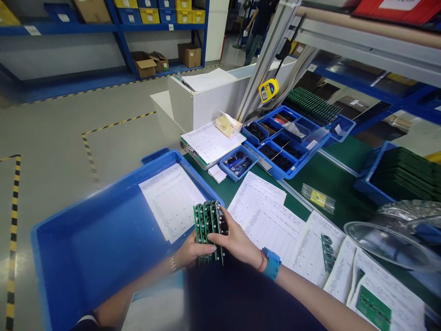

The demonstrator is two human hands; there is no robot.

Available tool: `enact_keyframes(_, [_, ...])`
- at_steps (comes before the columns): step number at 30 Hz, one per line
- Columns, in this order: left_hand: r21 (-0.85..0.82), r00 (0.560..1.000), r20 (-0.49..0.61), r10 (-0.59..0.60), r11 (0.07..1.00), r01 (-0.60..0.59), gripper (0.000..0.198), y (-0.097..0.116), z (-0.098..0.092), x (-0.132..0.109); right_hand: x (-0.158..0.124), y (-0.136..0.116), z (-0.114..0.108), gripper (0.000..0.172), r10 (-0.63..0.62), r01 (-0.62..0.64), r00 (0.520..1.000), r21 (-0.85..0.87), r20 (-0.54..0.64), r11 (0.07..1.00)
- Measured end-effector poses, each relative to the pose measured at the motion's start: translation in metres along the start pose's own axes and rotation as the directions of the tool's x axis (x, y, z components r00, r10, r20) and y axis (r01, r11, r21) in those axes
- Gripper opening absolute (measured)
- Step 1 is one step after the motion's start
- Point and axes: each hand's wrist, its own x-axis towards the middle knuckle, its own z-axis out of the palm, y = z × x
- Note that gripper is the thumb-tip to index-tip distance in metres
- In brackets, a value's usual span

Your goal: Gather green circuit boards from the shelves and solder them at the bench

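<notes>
Both my hands grip a stack of several green circuit boards, held on edge above the near right corner of a large blue bin. My left hand holds the stack from below and behind, fingers curled round it. My right hand clasps it from the right side, thumb across the front; a blue wristband sits on that wrist. A printed sheet lies inside the bin just beyond the boards.
Printed sheets cover the green bench on my right, with loose green boards on them. Blue compartment trays of small parts stand farther back, beside a yellow bottle. A person stands in the far aisle.
</notes>
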Motion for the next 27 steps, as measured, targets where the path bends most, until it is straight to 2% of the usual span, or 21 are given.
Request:
enact_keyframes(7, [0.049,0.999,-0.013,0.029,0.998,-0.028,0.057,-0.003,0.002,0.002,-0.001,-0.003,0.003,0.059,-0.042,0.039,0.998,-0.056,-0.051,0.998])
enact_keyframes(15, [0.122,0.994,-0.020,0.103,0.988,-0.100,0.060,-0.006,0.001,0.005,0.001,-0.004,0.006,0.060,-0.028,0.025,0.997,-0.044,-0.071,0.999])
enact_keyframes(18, [0.001,0.999,-0.007,0.054,0.999,-0.054,0.058,-0.009,-0.002,0.005,0.002,-0.005,0.004,0.055,-0.021,0.020,0.997,-0.028,-0.069,0.999])
enact_keyframes(22, [-0.311,0.998,-0.054,-0.037,0.950,0.019,0.047,-0.002,0.001,0.006,0.003,-0.004,-0.007,0.043,-0.054,0.046,0.998,0.197,0.037,0.979])
enact_keyframes(24, [-0.351,0.994,-0.100,-0.033,0.936,-0.004,0.046,0.005,0.003,0.006,0.002,-0.001,-0.014,0.040,-0.046,0.036,0.999,0.271,0.028,0.962])
enact_keyframes(27, [-0.324,0.990,-0.140,0.004,0.945,-0.049,0.044,0.013,0.003,0.006,0.001,0.003,-0.022,0.037,0.003,-0.001,1.000,0.318,-0.006,0.948])
